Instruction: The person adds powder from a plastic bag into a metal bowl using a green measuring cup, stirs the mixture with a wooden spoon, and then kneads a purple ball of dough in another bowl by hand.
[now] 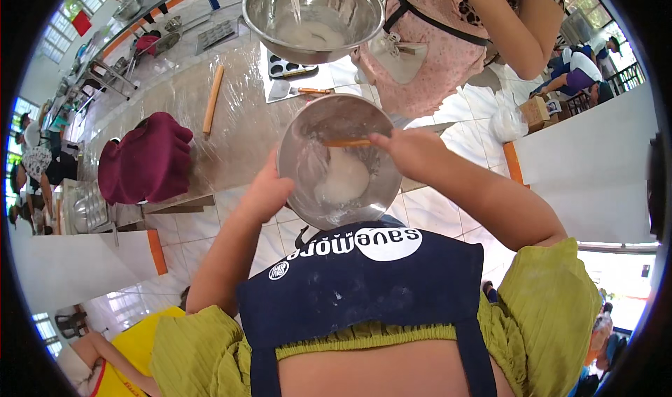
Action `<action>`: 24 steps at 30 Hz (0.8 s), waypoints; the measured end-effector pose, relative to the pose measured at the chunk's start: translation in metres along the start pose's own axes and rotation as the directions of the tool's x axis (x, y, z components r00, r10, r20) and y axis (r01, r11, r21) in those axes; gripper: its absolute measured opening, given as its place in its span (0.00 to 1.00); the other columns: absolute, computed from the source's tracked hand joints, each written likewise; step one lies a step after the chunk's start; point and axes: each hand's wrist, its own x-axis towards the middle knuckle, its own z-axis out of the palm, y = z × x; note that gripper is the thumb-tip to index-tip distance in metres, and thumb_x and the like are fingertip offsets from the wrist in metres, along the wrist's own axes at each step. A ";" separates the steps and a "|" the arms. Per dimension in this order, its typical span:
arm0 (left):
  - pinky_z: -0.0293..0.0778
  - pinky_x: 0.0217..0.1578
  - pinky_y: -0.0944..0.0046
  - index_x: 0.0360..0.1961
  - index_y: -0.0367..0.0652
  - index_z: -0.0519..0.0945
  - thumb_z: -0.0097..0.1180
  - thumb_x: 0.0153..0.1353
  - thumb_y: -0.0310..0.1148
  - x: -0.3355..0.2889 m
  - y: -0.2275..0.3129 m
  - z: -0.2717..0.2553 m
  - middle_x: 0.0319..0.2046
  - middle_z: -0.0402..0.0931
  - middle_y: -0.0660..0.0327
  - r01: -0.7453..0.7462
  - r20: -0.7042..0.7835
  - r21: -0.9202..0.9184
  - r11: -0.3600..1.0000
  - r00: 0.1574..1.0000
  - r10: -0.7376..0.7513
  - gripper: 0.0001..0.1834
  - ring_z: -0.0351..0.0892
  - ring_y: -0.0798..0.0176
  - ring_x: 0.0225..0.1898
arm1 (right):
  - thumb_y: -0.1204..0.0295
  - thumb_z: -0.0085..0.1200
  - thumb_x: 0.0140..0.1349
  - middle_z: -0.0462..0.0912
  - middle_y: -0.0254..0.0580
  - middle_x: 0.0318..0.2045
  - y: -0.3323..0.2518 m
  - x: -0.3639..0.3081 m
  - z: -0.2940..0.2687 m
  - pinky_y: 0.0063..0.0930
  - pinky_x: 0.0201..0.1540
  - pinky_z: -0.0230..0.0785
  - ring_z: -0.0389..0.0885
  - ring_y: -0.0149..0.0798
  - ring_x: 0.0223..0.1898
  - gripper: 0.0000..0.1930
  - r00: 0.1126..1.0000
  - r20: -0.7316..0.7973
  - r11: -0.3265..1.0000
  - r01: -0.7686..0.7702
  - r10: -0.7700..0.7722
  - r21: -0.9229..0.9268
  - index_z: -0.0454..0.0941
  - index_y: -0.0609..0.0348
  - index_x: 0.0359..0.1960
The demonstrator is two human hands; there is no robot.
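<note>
A steel mixing bowl (294, 149) is tilted toward me in front of my dark apron, with its opening facing up. My left hand (269, 189) is closed on the bowl's left rim, thumb outside. Inside, a smooth lump of white dough (344, 178) lies against the lower wall, and pale smears coat the metal around it. My right hand (408, 150) reaches over the right rim and grips a wooden-handled utensil (348, 143) above the dough. The utensil's working end is too unclear to make out.
A plastic-covered table (168, 82) holds a rolling pin (213, 100), a maroon cloth (150, 158) over something, a muffin tin (288, 67) and a wooden-handled spatula (297, 90). Beyond my bowl, a second steel bowl (259, 30) contains runny white mixture. A co-worker in a pink apron (420, 75) stands close.
</note>
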 end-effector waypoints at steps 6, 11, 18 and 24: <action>0.68 0.52 0.64 0.68 0.43 0.53 0.44 0.44 0.16 -0.019 -0.021 0.030 0.53 0.70 0.53 -0.091 -0.192 -0.325 0.942 0.981 0.028 0.44 0.70 0.58 0.54 | 0.65 0.33 0.70 0.81 0.51 0.41 -0.006 -0.021 0.053 0.42 0.43 0.73 0.81 0.51 0.42 0.21 0.948 0.297 0.956 -0.187 0.115 0.227 0.61 0.39 0.65; 0.61 0.59 0.65 0.70 0.42 0.43 0.40 0.45 0.14 -0.016 -0.038 0.057 0.60 0.62 0.51 -0.107 -0.265 -0.408 0.907 0.964 -0.005 0.47 0.64 0.57 0.60 | 0.64 0.42 0.69 0.81 0.53 0.32 -0.005 -0.026 0.107 0.43 0.37 0.74 0.82 0.50 0.34 0.22 0.981 0.179 0.856 -0.158 0.078 0.492 0.62 0.33 0.65; 0.56 0.62 0.63 0.68 0.40 0.46 0.38 0.44 0.12 -0.004 -0.032 0.076 0.61 0.58 0.51 -0.306 -0.326 -0.357 0.883 0.926 0.189 0.45 0.61 0.56 0.62 | 0.61 0.43 0.69 0.73 0.39 0.17 -0.028 -0.021 0.092 0.32 0.16 0.67 0.71 0.34 0.14 0.21 0.808 0.588 0.428 -0.546 0.041 0.720 0.66 0.40 0.63; 0.52 0.64 0.62 0.68 0.40 0.45 0.38 0.45 0.13 0.024 -0.022 0.077 0.60 0.58 0.48 -0.414 -0.439 -0.046 0.909 0.826 0.354 0.44 0.60 0.55 0.63 | 0.60 0.42 0.69 0.71 0.33 0.20 -0.020 0.016 0.106 0.24 0.18 0.66 0.69 0.28 0.16 0.21 0.766 0.609 -0.078 -0.634 -0.207 0.770 0.63 0.43 0.63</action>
